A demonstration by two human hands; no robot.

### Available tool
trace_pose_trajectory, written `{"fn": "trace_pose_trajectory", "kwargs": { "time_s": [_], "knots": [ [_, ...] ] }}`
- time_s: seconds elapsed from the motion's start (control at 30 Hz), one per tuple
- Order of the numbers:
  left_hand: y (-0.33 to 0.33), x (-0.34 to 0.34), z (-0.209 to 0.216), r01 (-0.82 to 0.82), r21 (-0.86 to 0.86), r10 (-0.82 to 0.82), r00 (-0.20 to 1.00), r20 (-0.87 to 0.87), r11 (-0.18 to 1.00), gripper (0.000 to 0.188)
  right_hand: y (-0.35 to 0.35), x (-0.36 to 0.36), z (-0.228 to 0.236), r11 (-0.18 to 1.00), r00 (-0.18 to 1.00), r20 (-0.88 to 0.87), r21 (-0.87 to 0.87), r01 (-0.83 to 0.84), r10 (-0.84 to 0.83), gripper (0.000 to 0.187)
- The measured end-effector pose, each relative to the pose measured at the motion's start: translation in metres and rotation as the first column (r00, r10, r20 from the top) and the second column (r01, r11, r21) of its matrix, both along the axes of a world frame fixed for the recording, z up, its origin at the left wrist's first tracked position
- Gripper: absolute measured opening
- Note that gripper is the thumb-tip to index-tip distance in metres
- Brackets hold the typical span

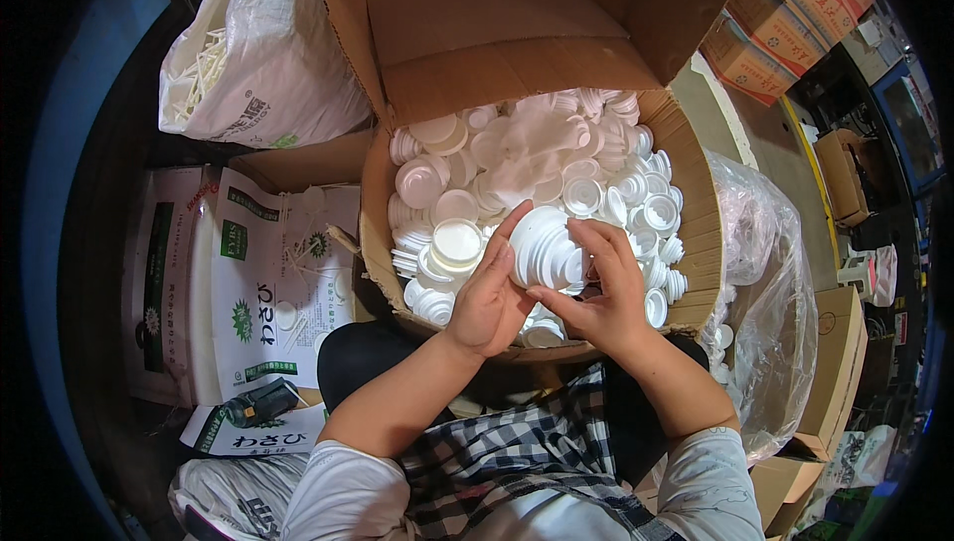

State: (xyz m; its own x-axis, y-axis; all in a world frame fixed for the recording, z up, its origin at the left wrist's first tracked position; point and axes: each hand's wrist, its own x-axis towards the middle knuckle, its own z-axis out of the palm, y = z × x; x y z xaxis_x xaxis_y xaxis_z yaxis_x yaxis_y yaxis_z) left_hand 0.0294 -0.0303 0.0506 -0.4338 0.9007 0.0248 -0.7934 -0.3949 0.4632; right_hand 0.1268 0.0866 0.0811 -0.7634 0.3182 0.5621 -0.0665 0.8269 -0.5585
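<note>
Above the near edge of an open cardboard box (704, 208), a tilted stack of round white plastic lids (545, 248) is held between both hands. My left hand (492, 303) supports the stack's left side, its fingers pointing up along it. My right hand (608, 295) grips the other side, with fingers over the top and the thumb below. Beneath and beyond them, the box holds a heap of similar white lids (427, 181), some loose and some nested. A translucent plastic bag (522, 149) seems to lie over the heap's far part.
A white woven sack (283, 54) of thin white sticks stands at the far left. Below it, printed cartons (283, 283) bear a few lids and sticks, with a dark hand tool (260, 402) nearby. At right are a clear plastic bag (770, 312) and stacked orange-brown cartons (785, 19).
</note>
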Motion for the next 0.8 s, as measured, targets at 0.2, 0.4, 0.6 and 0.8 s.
{"fn": "trace_pose_trajectory", "kwargs": {
  "time_s": [0.2, 0.4, 0.6, 0.8],
  "knots": [
    [0.002, 0.004, -0.004, -0.031, 0.031, 0.031, 0.999, -0.008, 0.999, 0.047, -0.003, 0.001, 0.000, 0.999, 0.998, 0.051, -0.043, 0.029, -0.027, 0.066],
    [0.002, 0.007, -0.002, -0.061, 0.034, 0.061, 0.998, 0.004, 0.998, 0.046, -0.006, -0.001, -0.001, 0.998, 0.998, 0.037, -0.012, 0.054, -0.053, 0.065],
    [0.001, 0.010, -0.001, -0.126, 0.013, 0.127, 0.988, -0.089, 0.992, 0.051, -0.008, -0.002, -0.002, 0.997, 1.000, 0.015, -0.076, 0.018, -0.017, 0.064],
    [0.002, -0.001, -0.009, -0.208, -0.122, 0.141, 0.898, -0.416, 0.970, 0.056, -0.005, 0.001, -0.015, 0.999, 0.998, 0.059, -0.033, -0.023, 0.025, 0.069]
  ]
}}
